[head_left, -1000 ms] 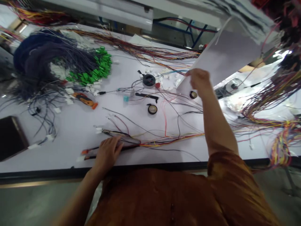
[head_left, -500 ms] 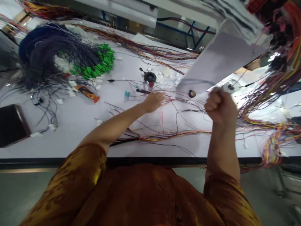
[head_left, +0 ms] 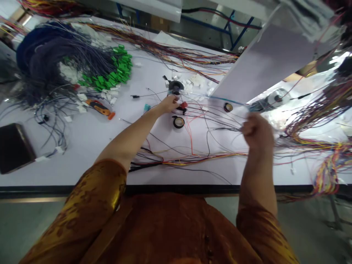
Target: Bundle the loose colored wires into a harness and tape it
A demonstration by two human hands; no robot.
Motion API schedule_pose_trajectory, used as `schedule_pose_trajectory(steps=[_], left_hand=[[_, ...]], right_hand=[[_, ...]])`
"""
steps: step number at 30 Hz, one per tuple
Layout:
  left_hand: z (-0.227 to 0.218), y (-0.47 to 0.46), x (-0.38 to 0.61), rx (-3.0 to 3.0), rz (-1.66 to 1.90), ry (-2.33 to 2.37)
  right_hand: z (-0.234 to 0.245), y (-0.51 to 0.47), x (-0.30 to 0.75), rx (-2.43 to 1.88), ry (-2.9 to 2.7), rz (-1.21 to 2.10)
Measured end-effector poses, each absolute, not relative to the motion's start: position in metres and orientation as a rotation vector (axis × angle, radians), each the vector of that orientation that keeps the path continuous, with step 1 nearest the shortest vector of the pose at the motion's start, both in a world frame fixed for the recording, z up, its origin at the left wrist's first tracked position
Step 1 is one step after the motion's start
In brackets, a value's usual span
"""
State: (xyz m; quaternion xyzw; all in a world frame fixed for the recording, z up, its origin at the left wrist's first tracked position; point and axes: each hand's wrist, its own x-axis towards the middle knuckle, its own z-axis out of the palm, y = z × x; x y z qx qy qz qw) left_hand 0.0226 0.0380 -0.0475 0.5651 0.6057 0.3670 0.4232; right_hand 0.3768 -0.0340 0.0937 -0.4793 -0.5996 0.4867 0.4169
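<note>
My left hand [head_left: 168, 105] is over the middle of the table with its fingers drawn together; what is between them is too small to make out. Just beyond its fingertips lies a dark tape roll [head_left: 176, 86]. A red connector [head_left: 183, 105] is beside the fingers, and another black tape roll [head_left: 178, 122] rests nearer to me. My right hand [head_left: 257, 129], blurred, is a closed fist at the right. A thin blue wire [head_left: 227, 99] reaches the fist from the left and appears held in it. A teal connector [head_left: 147, 107] lies left of my left hand.
Bundled dark wires with green connectors [head_left: 121, 68] lie at left, near an orange-handled tool [head_left: 99, 108] and a phone [head_left: 16, 148]. Long wires [head_left: 192, 158] cross the front. A slanted white panel [head_left: 264, 58] stands at right, with a small tape roll [head_left: 228, 107] before it.
My left hand has moved left and its fingers have drawn together, uncovering the near tape roll. My right fist has shifted slightly down; the blue wire now shows more clearly.
</note>
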Motion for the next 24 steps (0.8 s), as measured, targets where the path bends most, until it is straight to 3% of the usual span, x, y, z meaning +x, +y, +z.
schedule_pose_trajectory(steps=[3, 10, 12, 15, 18, 24], left_hand=[[-0.044, 0.04, 0.017, 1.186, 0.95, 1.529], [-0.007, 0.029, 0.021, 1.088, 1.082, 1.729], [0.011, 0.0, 0.039, 1.207, 0.939, 1.473], [0.035, -0.056, 0.078, 1.321, 0.542, 0.667], [0.057, -0.091, 0.107, 1.077, 0.752, 0.531], [0.092, -0.073, 0.058, 0.619, 1.377, 0.913]], right_hand=[[0.107, -0.028, 0.404, -1.089, -1.131, 0.968], [0.095, -0.063, 0.368, -1.128, -1.324, 1.067], [0.082, -0.081, 0.351, -1.066, -1.402, 1.212], [0.067, -0.111, 0.332, -1.039, -1.654, 1.477], [0.059, -0.134, 0.322, -1.11, -2.081, 1.616], [0.047, -0.15, 0.335, -1.157, -2.341, 1.702]])
